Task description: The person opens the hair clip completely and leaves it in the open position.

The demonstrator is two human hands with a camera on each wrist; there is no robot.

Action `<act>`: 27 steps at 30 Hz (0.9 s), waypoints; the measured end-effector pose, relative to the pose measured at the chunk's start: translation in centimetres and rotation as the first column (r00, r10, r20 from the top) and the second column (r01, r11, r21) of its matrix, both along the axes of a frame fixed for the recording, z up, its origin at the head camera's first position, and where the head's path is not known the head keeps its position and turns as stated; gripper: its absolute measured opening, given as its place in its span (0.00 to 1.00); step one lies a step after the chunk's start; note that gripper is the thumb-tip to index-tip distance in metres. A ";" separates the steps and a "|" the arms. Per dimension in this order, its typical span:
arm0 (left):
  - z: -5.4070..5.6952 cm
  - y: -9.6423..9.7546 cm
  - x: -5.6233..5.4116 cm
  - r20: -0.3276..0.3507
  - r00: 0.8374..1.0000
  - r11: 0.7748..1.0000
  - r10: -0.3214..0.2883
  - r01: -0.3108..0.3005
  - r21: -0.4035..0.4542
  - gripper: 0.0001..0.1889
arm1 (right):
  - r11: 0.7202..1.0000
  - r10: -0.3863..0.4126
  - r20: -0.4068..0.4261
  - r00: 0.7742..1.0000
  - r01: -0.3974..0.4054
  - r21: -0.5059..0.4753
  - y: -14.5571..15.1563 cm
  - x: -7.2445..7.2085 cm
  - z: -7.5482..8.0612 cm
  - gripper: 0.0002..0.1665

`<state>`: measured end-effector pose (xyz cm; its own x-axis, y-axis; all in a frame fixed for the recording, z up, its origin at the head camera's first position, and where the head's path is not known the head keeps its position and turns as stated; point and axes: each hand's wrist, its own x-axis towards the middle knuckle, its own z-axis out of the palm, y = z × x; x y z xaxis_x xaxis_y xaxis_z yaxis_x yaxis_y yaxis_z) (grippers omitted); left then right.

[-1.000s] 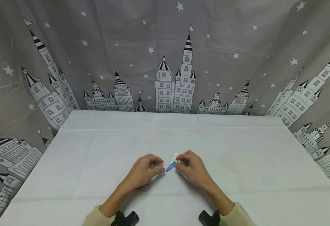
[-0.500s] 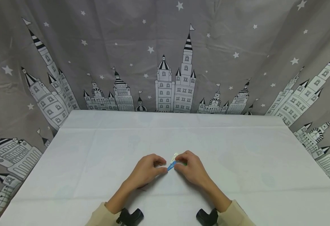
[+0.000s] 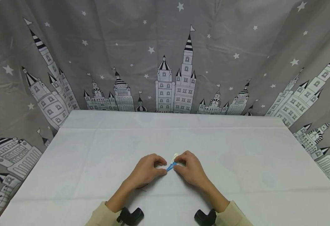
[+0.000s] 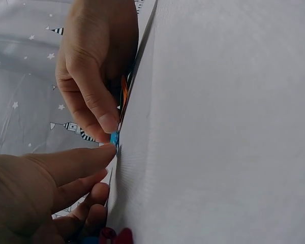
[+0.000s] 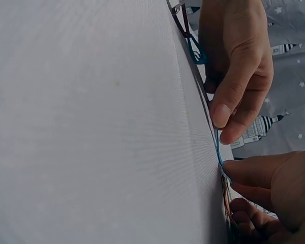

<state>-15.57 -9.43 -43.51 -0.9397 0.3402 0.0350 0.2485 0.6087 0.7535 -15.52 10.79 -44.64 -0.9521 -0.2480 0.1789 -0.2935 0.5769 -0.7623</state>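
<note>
A blue snap hair clip (image 3: 171, 166) lies slantwise between the two hands, in the middle of the table. My right hand (image 3: 191, 168) pinches its upper end between thumb and forefinger. At the lower tip, the thumb of my left hand (image 3: 146, 169) touches the clip, while the left forefinger stays apart from it. Just behind is a pale yellow hair clip (image 3: 174, 156), partly covered by the right fingertips. An orange clip (image 4: 124, 91) shows beneath the right hand in the left wrist view. Beside the left palm, the right wrist view shows another blue clip (image 5: 196, 51).
A white cloth (image 3: 238, 150) covers the table. Behind it hangs a grey curtain (image 3: 224, 18) printed with castles and stars. A red piece (image 4: 114, 235) appears under the left hand at the bottom of the left wrist view. Black wrist mounts (image 3: 131, 216) sit at both sleeves.
My left hand has moved slightly right, and its thumb has come to the blue clip's lower tip. The right hand has shifted a little left over the clip's upper end.
</note>
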 end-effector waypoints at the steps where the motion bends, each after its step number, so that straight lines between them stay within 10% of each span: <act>1: 0.0 0.0 0.0 -0.001 1.000 1.000 -0.001 0.001 0.001 0.09 | 1.000 -0.003 -0.002 1.000 0.003 -0.001 0.0 0.0 0.0 0.05; 27: 0.0 -0.4 -0.3 -0.018 0.998 0.998 -0.058 0.057 -0.032 0.04 | 0.999 0.025 -0.036 0.999 -0.023 0.033 0.0 -0.2 -0.2 0.06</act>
<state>-15.87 -9.81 -43.54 -0.9178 0.3949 0.0413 0.2979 0.6161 0.7291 -15.68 10.77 -44.79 -0.9387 -0.2769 0.2052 -0.3351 0.5934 -0.7319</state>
